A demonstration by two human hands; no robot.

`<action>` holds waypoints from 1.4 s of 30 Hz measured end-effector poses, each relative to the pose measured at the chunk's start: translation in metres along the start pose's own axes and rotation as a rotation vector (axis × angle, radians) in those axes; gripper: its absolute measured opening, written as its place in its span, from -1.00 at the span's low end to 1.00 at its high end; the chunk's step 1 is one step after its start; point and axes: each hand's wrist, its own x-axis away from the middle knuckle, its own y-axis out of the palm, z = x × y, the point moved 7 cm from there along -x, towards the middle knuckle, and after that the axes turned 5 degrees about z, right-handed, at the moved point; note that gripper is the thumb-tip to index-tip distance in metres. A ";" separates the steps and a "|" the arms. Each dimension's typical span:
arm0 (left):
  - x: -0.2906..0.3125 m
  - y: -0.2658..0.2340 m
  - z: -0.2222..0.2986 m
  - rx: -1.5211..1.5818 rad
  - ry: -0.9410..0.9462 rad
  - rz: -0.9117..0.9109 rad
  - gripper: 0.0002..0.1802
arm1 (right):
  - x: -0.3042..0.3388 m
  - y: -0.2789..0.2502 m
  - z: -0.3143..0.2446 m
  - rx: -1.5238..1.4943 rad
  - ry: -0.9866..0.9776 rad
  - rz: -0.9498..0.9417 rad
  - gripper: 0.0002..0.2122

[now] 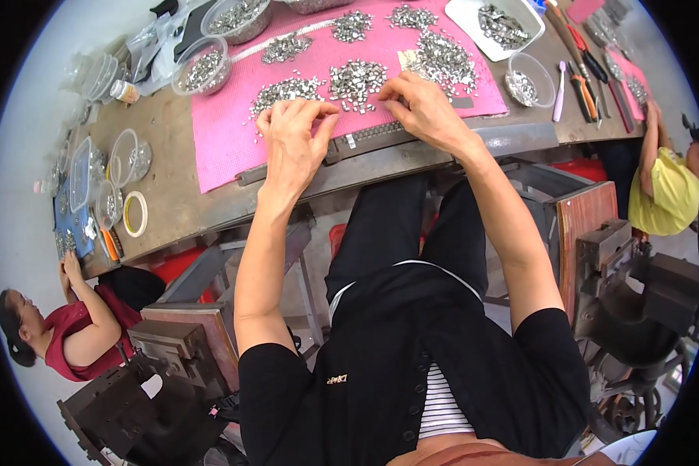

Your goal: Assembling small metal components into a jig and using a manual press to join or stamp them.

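My left hand (pixel 297 140) is over the left part of a long dark metal bar (pixel 380 140) at the near edge of a pink mat (pixel 217 155). Its fingers are curled, thumb close to the index finger; anything between them is too small to make out. My right hand (pixel 423 110) is bent above the bar's right part, fingertips drawn together, and what they pinch is hidden. A row of small pieces runs along the bar between the hands. Just beyond lie heaps of small shiny metal pieces, a middle pile (pixel 357 84), a left pile (pixel 287 92) and a right pile (pixel 446 62).
Clear tubs of metal pieces (pixel 203 71) stand at the back left, a white tray (pixel 481 15) at the back right. Pliers (pixel 582 95) and a pink toothbrush (pixel 560 92) lie right. A tape roll (pixel 136 214) lies left. Co-workers sit at either side, in red (pixel 85 334) and yellow (pixel 668 194).
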 end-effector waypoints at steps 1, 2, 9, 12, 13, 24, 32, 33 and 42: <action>-0.002 0.004 0.000 -0.038 -0.023 -0.025 -0.88 | 0.000 0.000 -0.001 0.001 0.001 -0.001 -0.89; -0.004 0.008 0.001 -0.037 -0.023 -0.025 -0.88 | 0.000 0.000 -0.001 -0.001 0.010 0.006 -0.89; -0.014 0.024 0.000 -0.104 0.055 -0.063 -0.86 | -0.004 0.017 -0.004 -0.016 0.067 -0.021 -0.88; -0.016 0.028 -0.001 -0.121 0.073 -0.078 -0.87 | -0.005 0.017 0.000 0.044 0.078 -0.035 -0.89; -0.016 0.028 0.002 -0.127 0.107 -0.064 -0.88 | -0.005 0.015 -0.001 0.066 0.052 -0.030 -0.89; -0.007 0.017 -0.003 -0.157 0.088 -0.076 -0.87 | 0.025 0.008 -0.035 -0.003 -0.117 0.084 -0.91; -0.007 0.013 -0.011 -0.053 0.010 -0.142 -0.88 | 0.016 0.008 -0.021 -0.059 -0.038 0.111 -0.88; -0.008 0.012 -0.010 -0.055 0.010 -0.141 -0.88 | 0.009 0.009 -0.018 -0.029 0.011 0.097 -0.89; -0.008 0.013 -0.009 -0.099 0.024 -0.104 -0.88 | 0.003 0.015 -0.017 -0.037 0.067 0.016 -0.89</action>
